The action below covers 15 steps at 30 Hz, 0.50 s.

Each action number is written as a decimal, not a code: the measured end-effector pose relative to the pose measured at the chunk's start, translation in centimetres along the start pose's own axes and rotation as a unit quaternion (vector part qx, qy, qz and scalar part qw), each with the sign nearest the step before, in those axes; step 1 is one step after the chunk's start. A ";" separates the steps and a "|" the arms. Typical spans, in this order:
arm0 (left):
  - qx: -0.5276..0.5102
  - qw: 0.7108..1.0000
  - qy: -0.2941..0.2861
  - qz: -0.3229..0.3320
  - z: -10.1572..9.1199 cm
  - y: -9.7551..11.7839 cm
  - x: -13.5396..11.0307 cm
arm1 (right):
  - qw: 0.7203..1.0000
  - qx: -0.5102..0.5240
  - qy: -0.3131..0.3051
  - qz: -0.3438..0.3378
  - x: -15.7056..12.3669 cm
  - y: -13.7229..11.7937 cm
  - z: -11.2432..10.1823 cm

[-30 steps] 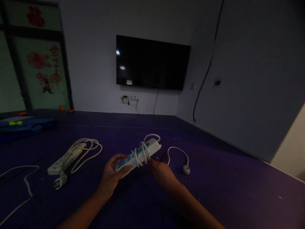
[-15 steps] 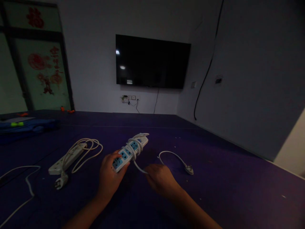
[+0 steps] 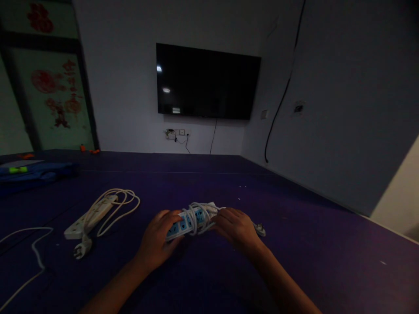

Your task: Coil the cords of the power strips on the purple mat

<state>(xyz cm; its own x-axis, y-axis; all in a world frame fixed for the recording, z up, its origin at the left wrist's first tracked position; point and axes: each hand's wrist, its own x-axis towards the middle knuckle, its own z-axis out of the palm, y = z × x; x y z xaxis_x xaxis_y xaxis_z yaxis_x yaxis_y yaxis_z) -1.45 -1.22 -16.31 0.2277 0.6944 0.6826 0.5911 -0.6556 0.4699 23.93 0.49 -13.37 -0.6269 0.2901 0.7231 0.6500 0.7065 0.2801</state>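
My left hand (image 3: 159, 240) is closed around the near-left end of a white power strip (image 3: 183, 223) with blue sockets, thumb below and fingers on top. Several turns of its white power cord (image 3: 194, 220) wrap the strip's middle and far end. At the right end of the strip, my right hand (image 3: 236, 229) is closed on the cord, its fingertips partly hidden. Beyond that hand, the cord's plug (image 3: 260, 229) lies on the purple surface, with the stretch of cord between mostly covered by the hand.
To the left lies another white power strip (image 3: 78, 226) with a loosely looped cord and its plug (image 3: 82, 248). A white cable (image 3: 39, 257) runs along the left edge. Blue cloth (image 3: 42, 170) lies farther back. A television (image 3: 207, 83) hangs on the wall.
The wrapped strip has turned flatter and shifted right and lower. My right hand has moved up and right with the cord, from in front of the strip to its right end.
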 end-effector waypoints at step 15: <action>-0.130 0.967 -0.202 -0.079 -0.7 2.3 0.1 | 0.842 0.410 -0.106 0.334 0.2 1.5 -0.8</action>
<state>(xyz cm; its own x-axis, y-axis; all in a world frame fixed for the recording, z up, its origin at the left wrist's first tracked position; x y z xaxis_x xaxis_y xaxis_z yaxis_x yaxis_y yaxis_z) -0.60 -2.81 -14.77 0.4658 0.8167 0.3406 0.4404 -0.5478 0.7113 25.14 1.08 -12.25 -0.3586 0.8469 0.3926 0.4282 0.5229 -0.7370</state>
